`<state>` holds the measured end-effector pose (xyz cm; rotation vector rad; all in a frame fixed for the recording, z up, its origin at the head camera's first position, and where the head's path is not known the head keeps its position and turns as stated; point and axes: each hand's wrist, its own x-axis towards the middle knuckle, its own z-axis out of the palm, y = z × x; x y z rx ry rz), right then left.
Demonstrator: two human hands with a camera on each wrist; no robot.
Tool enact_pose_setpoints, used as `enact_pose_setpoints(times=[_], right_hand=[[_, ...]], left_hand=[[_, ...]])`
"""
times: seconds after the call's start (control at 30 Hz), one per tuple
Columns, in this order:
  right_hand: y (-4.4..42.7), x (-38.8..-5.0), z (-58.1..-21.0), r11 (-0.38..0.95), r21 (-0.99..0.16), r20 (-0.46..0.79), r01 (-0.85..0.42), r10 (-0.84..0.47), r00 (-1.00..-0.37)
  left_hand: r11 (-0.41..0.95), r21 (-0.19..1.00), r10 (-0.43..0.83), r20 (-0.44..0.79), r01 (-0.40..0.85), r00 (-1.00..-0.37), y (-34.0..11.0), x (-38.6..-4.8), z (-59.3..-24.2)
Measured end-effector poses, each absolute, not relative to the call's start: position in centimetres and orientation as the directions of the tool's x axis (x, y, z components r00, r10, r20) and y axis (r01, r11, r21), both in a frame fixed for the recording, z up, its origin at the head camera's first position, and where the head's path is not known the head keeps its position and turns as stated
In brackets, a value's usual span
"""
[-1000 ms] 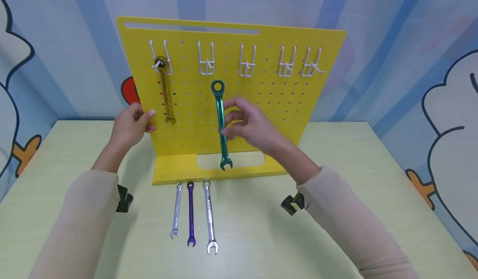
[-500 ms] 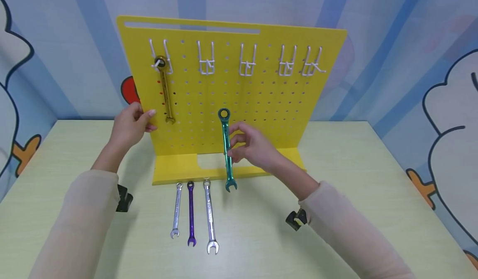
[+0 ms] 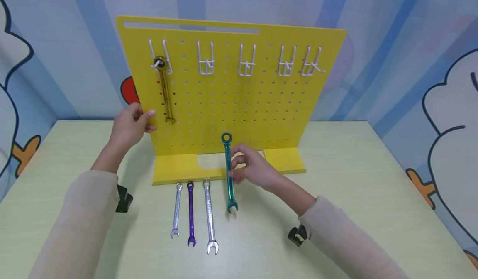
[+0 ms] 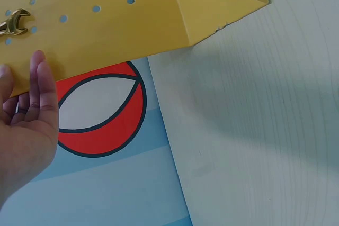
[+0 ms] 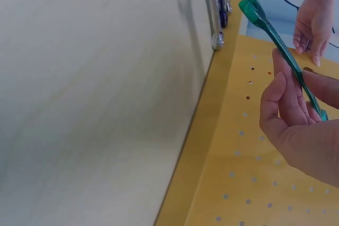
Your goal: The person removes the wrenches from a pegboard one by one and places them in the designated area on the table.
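My right hand (image 3: 254, 167) pinches a green combination wrench (image 3: 228, 169) by its shank, ring end up and open end down, in front of the yellow pegboard's foot. In the right wrist view the green wrench (image 5: 280, 43) is clear of the table. At the pegboard (image 3: 231, 104)'s left edge, my left hand (image 3: 128, 125) grips the board with the thumb in front. Beside that thumb, a gold wrench (image 3: 166, 92) hangs by its ring end from the leftmost hook. A small silver wrench (image 3: 176, 210), a purple wrench (image 3: 191, 214) and a larger silver wrench (image 3: 210, 216) lie side by side.
Several white wire hooks (image 3: 206, 66) run along the board's upper part. The board's flat foot (image 3: 175, 169) rests on the pale wooden table (image 3: 354, 179). Behind stands a blue backdrop (image 3: 242, 1) with cartoon figures.
My right hand has brought the green wrench down and slightly right, from mid-board to near the board's foot. The left hand stays on the board's edge, and the other wrenches have not moved.
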<state>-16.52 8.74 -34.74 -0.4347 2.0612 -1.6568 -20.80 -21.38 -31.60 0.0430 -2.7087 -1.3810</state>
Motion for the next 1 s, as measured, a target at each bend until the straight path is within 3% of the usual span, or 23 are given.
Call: enact_pose_setpoints(times=[0.3,1.0], right_hand=[[8.7,-15.8,-36.4,0.29,-0.952,-0.233,0.094,-0.497,-0.836],[9.1,-14.8,-38.6,0.307,-0.943,-0.278,0.129,-0.517,-0.81]], left_hand=[[0.591,0.806,-0.065,0.091,0.035,-0.994,-21.4,-20.8,-31.7],[0.593,0.804,-0.063,0.093,0.038,-0.994,-21.4,-20.8,-31.7]])
